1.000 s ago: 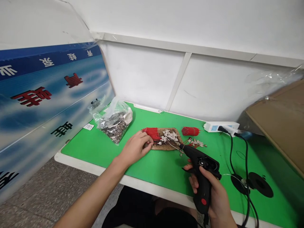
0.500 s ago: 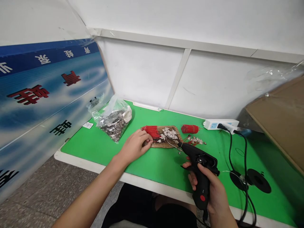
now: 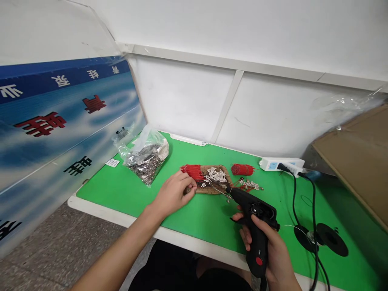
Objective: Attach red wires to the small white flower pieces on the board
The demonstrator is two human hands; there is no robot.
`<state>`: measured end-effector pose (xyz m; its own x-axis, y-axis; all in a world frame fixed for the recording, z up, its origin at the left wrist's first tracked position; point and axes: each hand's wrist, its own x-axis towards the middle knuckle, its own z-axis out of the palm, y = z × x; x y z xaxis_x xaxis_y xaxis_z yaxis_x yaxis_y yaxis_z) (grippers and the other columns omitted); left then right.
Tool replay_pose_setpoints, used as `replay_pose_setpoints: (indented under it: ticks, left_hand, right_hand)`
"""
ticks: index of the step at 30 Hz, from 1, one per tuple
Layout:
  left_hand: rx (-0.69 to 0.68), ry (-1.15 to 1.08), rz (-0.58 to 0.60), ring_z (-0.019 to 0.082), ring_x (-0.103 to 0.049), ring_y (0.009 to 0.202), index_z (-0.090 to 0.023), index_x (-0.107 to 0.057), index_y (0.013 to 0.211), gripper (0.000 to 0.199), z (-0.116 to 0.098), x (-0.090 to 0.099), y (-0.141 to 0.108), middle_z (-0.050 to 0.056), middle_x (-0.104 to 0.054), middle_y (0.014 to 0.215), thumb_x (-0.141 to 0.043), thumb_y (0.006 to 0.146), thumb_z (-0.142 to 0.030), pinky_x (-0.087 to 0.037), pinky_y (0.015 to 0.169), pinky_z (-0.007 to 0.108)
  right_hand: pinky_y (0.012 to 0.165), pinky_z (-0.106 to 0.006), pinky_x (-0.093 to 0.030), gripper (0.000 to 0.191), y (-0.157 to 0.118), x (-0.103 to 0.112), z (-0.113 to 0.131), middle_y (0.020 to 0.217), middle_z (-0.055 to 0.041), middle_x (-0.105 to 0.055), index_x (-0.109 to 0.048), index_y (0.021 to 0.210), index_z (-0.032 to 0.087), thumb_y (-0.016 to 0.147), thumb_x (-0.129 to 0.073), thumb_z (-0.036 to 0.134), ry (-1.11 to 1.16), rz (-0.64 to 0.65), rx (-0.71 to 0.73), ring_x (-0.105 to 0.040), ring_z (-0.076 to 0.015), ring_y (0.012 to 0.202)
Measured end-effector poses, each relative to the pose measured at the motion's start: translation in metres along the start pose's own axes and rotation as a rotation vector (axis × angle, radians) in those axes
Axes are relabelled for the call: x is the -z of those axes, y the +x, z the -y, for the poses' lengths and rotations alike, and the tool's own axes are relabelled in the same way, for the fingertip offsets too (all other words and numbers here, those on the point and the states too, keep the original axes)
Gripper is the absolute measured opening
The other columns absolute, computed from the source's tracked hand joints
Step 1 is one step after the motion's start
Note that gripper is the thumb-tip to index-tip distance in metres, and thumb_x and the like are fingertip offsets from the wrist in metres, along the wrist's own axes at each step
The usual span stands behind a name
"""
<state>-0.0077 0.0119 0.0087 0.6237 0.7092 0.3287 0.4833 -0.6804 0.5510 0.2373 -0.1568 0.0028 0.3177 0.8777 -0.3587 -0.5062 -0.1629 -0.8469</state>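
Signboard (image 3: 60,117) in blue and white, printed with red and black characters, leans along the left edge of the green tabletop (image 3: 127,190). Near the tabletop's back left corner lies a clear plastic bag (image 3: 145,155) stuffed with small silvery metal pieces, with a little white label (image 3: 112,163) just beside it at the left edge. The left hand (image 3: 172,194) reaches in from the front edge, its fingers curled together and its fingertips (image 3: 189,186) pinching at the near end of a bundle of red wires (image 3: 192,171). That bundle lies on a brown board (image 3: 212,186) at the middle of the tabletop, alongside a heap of small white metal charms (image 3: 216,174). A second, shorter red bundle (image 3: 242,169) sits just behind the board towards the back edge, and a few loose charms (image 3: 251,185) lie right of the board. The right hand (image 3: 269,250) is wrapped tight around the handle of a black glue gun (image 3: 253,220), held over the front edge with its nozzle pointing at the board's right end. A white power strip (image 3: 280,163) rests near the back right, black cables (image 3: 313,226) running from it towards the front edge past a black round stand (image 3: 332,239). A cardboard box (image 3: 357,157) under clear film overhangs the right edge.
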Motion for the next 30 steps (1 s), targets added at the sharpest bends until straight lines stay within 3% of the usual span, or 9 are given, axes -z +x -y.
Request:
replay_pose_setpoints:
  ticks: [6,13,21,24,27,30]
  left_hand:
    - [0.030,0.010,-0.001,0.017,-0.051,0.087,-0.019,-0.067,0.093,0.012,0.000,-0.001,-0.001,0.003,-0.062,0.090,-0.056,0.097,-0.024,-0.040,0.078,0.033]
    - [0.035,-0.010,-0.012,0.017,-0.051,0.087,-0.019,-0.067,0.093,0.016,0.003,-0.001,-0.002,0.002,-0.063,0.090,-0.055,0.098,-0.027,-0.039,0.078,0.032]
    - [0.063,-0.056,-0.025,0.017,-0.051,0.086,-0.019,-0.067,0.089,0.016,0.002,0.002,-0.002,0.003,-0.063,0.089,-0.056,0.097,-0.027,-0.039,0.078,0.032]
    - [0.075,-0.055,-0.025,0.017,-0.051,0.086,-0.019,-0.066,0.089,0.015,0.002,0.002,-0.002,0.002,-0.062,0.088,-0.055,0.097,-0.027,-0.038,0.077,0.032]
    - [0.086,-0.048,-0.027,0.016,-0.051,0.085,-0.020,-0.065,0.089,0.013,0.003,0.002,-0.003,0.001,-0.062,0.087,-0.056,0.095,-0.027,-0.038,0.076,0.031]
    - [0.101,-0.035,-0.024,0.016,-0.050,0.083,-0.019,-0.064,0.089,0.010,0.003,0.001,-0.003,0.000,-0.062,0.087,-0.058,0.093,-0.025,-0.038,0.075,0.031]
  right_hand:
    - [0.042,-0.025,-0.043,0.050,0.003,0.002,-0.001,0.111,-0.0166,-0.071,-0.074,0.120,0.014,0.081,-0.079,0.047,0.005,0.004,-0.001,-0.043,-0.0122,0.057]
    - [0.042,-0.024,-0.040,0.050,0.002,0.001,0.000,0.102,-0.0169,-0.072,-0.077,0.110,0.013,0.076,-0.082,0.049,0.005,-0.015,-0.022,-0.043,-0.0113,0.055]
    - [0.042,-0.024,-0.041,0.050,-0.005,-0.015,0.006,0.108,-0.0141,-0.071,-0.076,0.114,0.015,0.080,-0.079,0.051,-0.107,-0.031,0.015,-0.043,-0.0108,0.054]
    - [0.043,-0.024,-0.041,0.051,-0.004,-0.013,0.004,0.088,-0.0117,-0.068,-0.079,0.108,0.013,0.078,-0.080,0.055,-0.194,-0.038,-0.011,-0.044,-0.0121,0.055]
    - [0.044,-0.025,-0.041,0.052,-0.002,-0.008,0.002,0.060,-0.0061,-0.053,-0.080,0.099,0.011,0.077,-0.079,0.058,-0.262,-0.025,-0.042,-0.044,-0.0143,0.054]
    - [0.045,-0.025,-0.040,0.051,-0.003,-0.009,0.003,0.064,-0.0066,-0.056,-0.080,0.100,0.012,0.080,-0.077,0.059,-0.291,-0.030,-0.049,-0.043,-0.0133,0.054]
